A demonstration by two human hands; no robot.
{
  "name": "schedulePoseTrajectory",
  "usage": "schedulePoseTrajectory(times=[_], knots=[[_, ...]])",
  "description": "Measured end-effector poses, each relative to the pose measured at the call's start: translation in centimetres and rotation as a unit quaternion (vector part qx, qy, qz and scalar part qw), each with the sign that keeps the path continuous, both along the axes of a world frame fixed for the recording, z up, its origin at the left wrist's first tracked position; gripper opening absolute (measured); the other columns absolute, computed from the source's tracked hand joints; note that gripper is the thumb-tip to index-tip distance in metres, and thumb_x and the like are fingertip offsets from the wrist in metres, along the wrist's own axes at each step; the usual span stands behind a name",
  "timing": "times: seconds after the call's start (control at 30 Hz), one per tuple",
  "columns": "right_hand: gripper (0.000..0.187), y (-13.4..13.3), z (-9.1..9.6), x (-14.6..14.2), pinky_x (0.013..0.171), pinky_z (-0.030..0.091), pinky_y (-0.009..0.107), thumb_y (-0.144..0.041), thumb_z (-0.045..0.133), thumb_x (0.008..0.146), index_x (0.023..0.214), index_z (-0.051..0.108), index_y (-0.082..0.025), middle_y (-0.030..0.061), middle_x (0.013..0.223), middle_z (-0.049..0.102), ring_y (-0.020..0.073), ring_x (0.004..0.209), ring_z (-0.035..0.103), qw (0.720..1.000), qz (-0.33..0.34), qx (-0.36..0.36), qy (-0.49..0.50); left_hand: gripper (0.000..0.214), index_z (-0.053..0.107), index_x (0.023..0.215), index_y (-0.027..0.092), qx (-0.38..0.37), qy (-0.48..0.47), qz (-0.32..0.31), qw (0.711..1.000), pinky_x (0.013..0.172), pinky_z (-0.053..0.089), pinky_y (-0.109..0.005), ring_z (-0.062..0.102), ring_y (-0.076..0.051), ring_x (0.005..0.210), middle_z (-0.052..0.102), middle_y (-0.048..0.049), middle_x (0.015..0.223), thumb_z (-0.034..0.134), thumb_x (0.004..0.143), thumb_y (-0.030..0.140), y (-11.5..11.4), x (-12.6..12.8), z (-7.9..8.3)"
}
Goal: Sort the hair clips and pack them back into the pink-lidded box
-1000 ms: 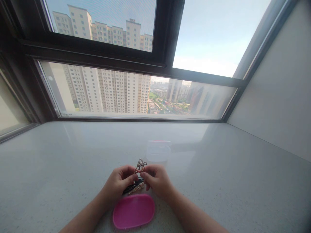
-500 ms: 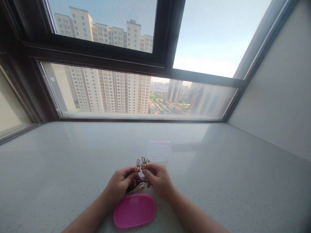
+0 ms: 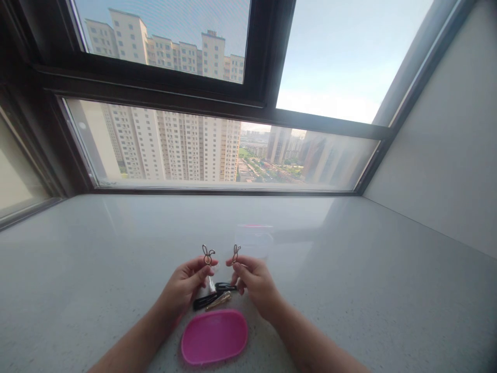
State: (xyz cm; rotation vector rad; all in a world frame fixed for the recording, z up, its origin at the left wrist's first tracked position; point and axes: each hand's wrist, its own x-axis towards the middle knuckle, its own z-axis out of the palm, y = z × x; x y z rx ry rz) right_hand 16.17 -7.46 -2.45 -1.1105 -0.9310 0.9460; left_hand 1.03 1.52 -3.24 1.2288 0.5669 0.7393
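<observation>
My left hand (image 3: 192, 278) pinches a bunny-shaped metal hair clip (image 3: 207, 255) between thumb and fingers, its ears pointing up. A similar bunny-shaped hair clip (image 3: 235, 254), turned more edge-on, is held in the fingertips of my right hand (image 3: 252, 280). A gap separates the two clips. Below the hands lie black snap hair clips (image 3: 204, 301) and a gold-coloured hair clip (image 3: 218, 300) on the pale speckled surface. Something small and whitish (image 3: 211, 284) shows beside my left fingers; its kind is unclear. Nearest to me is a shallow pink oval tray (image 3: 214, 360).
Beyond my right hand stands a clear plastic container (image 3: 254, 239) with a pinkish edge. The speckled sill (image 3: 349, 290) runs back to a dark window frame (image 3: 233, 192). A plain white wall (image 3: 446, 155) rises on the right.
The two bunny clips, close together before, are now apart. My left hand has moved left with its clip, and more of the snap clips beneath shows.
</observation>
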Motion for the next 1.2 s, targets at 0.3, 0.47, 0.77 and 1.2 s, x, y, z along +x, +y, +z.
schedulePoseTrajectory(times=[0.3,0.47,0.77,1.2], knots=[[0.03,-0.2,-0.1,0.0,0.038,0.03,0.016,-0.039,0.058,0.076,0.083,0.065,-0.011,-0.0012,0.049,0.053,0.0058,0.041,0.044,1.0,0.026,0.0,0.014,0.025,0.068,0.091,0.014,0.012,0.008,-0.012,1.0,0.054,0.036,-0.021,0.044,-0.009,0.058,0.054,-0.0023,0.071,0.064,0.073,0.031,-0.1,-0.1,0.0],[0.033,-0.1,0.0,0.0,0.037,0.029,0.017,-0.042,0.061,0.073,0.08,0.064,-0.01,-0.0028,0.046,0.05,0.0058,0.039,0.042,1.0,0.019,-0.003,0.022,0.025,0.069,0.087,0.013,0.013,0.009,-0.003,1.0,0.052,0.035,-0.021,0.044,-0.01,0.056,0.053,-0.0019,0.068,0.066,0.071,0.031,-0.2,0.0,0.2],[0.032,-0.1,-0.1,0.0,0.037,0.028,0.017,-0.042,0.063,0.071,0.078,0.061,-0.011,-0.0031,0.048,0.051,0.0051,0.037,0.042,1.0,0.008,-0.009,0.023,0.023,0.068,0.08,0.013,0.001,0.02,-0.008,1.0,0.051,0.034,-0.02,0.044,-0.009,0.054,0.054,-0.0001,0.062,0.069,0.067,0.032,-0.5,-0.1,0.8],[0.03,-0.2,-0.4,0.0,0.039,0.031,0.018,-0.04,0.065,0.069,0.078,0.058,-0.013,-0.0035,0.052,0.053,0.006,0.04,0.044,0.999,0.017,-0.008,0.028,0.027,0.067,0.073,0.011,-0.005,0.028,0.003,1.0,0.051,0.035,-0.021,0.046,-0.01,0.053,0.061,-0.003,0.067,0.073,0.06,0.034,-0.6,-0.1,1.2]])
